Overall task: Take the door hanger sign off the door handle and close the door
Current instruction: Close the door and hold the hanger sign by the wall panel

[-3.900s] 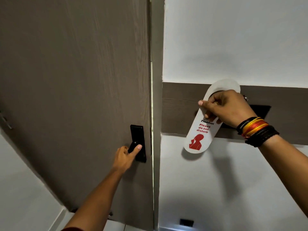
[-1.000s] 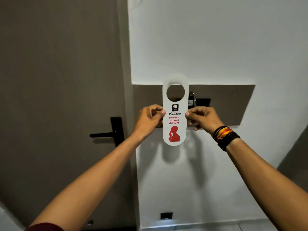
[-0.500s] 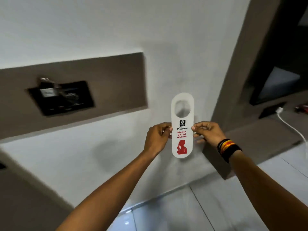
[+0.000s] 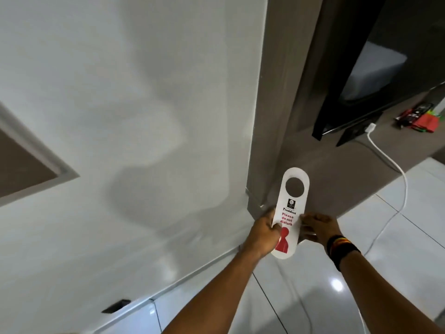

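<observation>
The white door hanger sign [image 4: 290,208], with red "Please do not disturb" lettering and a round hole at its top, is held upright in front of me. My left hand [image 4: 262,235] grips its left edge with the thumb over the face. My right hand [image 4: 317,227], with dark and orange bands at the wrist, touches the right edge from behind; whether it grips is unclear. The door and its handle are out of view.
A white wall [image 4: 120,116] fills the left. A brown panel and ledge [image 4: 337,179] stand ahead on the right, with a black screen [image 4: 349,88], a white cable [image 4: 395,169] running to the tiled floor [image 4: 397,256], and red packets [image 4: 421,118].
My view has swung right, away from the door and wall recess, toward the brown ledge. The sign has stayed in both hands and dropped lower in the frame.
</observation>
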Available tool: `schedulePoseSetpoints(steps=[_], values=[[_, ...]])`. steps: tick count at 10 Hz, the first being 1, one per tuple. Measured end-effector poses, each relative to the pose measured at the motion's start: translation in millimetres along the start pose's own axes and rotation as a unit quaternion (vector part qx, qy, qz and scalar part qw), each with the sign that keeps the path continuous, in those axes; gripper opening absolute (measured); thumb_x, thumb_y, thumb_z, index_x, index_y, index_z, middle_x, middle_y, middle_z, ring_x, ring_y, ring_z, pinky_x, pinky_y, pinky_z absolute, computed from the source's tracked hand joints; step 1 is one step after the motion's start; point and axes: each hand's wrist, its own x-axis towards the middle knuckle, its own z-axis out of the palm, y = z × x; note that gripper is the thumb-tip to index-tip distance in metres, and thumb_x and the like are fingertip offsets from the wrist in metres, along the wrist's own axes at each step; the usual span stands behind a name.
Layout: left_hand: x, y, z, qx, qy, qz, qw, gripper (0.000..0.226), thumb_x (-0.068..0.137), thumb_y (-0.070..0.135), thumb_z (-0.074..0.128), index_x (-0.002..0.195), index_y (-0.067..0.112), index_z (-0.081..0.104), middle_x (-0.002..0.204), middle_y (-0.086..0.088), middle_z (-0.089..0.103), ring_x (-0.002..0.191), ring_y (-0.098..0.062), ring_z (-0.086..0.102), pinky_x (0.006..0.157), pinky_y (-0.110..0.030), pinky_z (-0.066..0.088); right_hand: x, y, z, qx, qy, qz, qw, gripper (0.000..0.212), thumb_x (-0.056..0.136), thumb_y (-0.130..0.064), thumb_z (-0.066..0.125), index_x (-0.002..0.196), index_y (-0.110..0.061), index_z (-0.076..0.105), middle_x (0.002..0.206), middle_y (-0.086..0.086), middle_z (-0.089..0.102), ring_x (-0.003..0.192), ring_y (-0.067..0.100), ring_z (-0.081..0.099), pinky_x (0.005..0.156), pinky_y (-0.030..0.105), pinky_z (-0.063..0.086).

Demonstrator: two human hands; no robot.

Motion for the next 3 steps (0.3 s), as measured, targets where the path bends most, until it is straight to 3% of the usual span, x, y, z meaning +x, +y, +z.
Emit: schedulePoseSetpoints(steps=[2,3], values=[[60,10,27,0.009,0.015,-0.050,0.999,0.041,0.105,0.028,0.058,0.146,0.026,0.057,0.147,-0.006,0.064,0.128,-0.031,0.066,0.110,-0.054,0.053,53,-10,-6,-0.010,0.060,0.043,0.997,0.009,0.098,-0.008,0.074,0.104,-0.004,0.070,0.078,0.010,0.070,0.065,0.025,0.068,0.051,0.031,0.053],[74,8,29,0.065,0.035,-0.045,0.996,0.041,0.104,0.034,0.059,0.144,0.025,0.058,0.145,-0.005,0.065,0.125,-0.031,0.068,0.108,-0.052,0.055,59,-18,-4,-0.058,0.066,0.037,0.995,0.010,0.100,-0.013,0.070,0.103,-0.003,0.071,0.076,0.008,0.069,0.063,0.024,0.066,0.047,0.029,0.057]])
